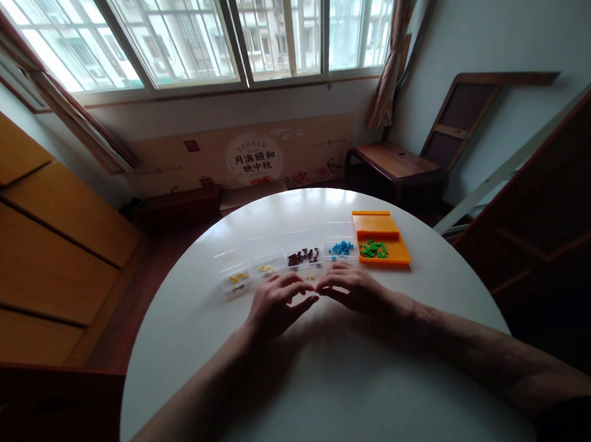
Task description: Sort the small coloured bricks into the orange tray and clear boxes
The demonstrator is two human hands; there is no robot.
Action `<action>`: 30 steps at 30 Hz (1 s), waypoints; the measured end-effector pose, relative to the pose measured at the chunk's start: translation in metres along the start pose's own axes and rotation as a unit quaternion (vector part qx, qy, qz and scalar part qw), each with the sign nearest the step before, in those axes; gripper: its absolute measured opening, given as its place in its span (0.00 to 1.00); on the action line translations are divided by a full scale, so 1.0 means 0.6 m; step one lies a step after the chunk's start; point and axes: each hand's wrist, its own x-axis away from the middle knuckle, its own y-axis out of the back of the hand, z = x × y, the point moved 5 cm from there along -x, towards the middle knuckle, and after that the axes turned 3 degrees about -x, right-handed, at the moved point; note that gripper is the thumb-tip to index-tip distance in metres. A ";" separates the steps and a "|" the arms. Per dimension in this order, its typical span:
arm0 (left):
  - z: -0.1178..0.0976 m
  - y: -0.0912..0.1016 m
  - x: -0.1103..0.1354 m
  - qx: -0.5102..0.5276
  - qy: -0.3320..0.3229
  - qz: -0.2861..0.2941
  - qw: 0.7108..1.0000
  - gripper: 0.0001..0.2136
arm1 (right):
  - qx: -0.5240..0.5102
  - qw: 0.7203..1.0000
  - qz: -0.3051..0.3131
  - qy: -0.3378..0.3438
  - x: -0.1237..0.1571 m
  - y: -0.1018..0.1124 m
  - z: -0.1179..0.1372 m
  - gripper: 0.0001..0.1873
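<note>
My left hand (282, 303) and my right hand (356, 288) are over the white round table (306, 400), fingertips meeting or nearly so. Both have fingers stretched and slightly bent, the left thumb apart; nothing shows in either. Just beyond the fingertips lie a few tiny pale pieces (309, 277). Behind the hands, a row of lidded clear plastic boxes stands open. They hold yellow pieces (238, 278), pale yellow pieces (267, 269), dark brown pieces (302, 256) and blue pieces (342, 248). At the row's right end, an orange box (400, 258) contains small green pieces (374, 249).
Past the table's far edge are a wooden stool-like seat (396, 160) and a printed cardboard panel (171, 148) under the window. Yellow-brown cabinets (42, 263) stand on the left. A dark wooden panel (551, 232) slants along the right side.
</note>
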 end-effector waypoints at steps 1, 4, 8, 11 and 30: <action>-0.001 0.001 -0.001 -0.002 -0.001 -0.002 1.000 0.05 | -0.001 1.000 -0.004 -0.010 0.001 0.001 -0.001 0.04; -0.003 0.000 -0.001 -0.002 -0.014 0.002 1.000 0.04 | 0.008 0.999 -0.015 -0.039 0.005 0.005 -0.003 0.04; -0.003 -0.004 0.000 0.003 -0.031 0.027 0.999 0.04 | 0.010 0.999 -0.014 -0.039 0.007 0.006 -0.004 0.05; 0.001 -0.006 0.003 0.010 -0.022 0.031 0.999 0.05 | 0.007 0.999 -0.007 -0.036 0.006 0.004 -0.004 0.05; 0.008 0.005 -0.001 0.036 -0.003 0.025 0.999 0.05 | 0.042 0.999 0.030 -0.005 -0.003 0.008 0.011 0.11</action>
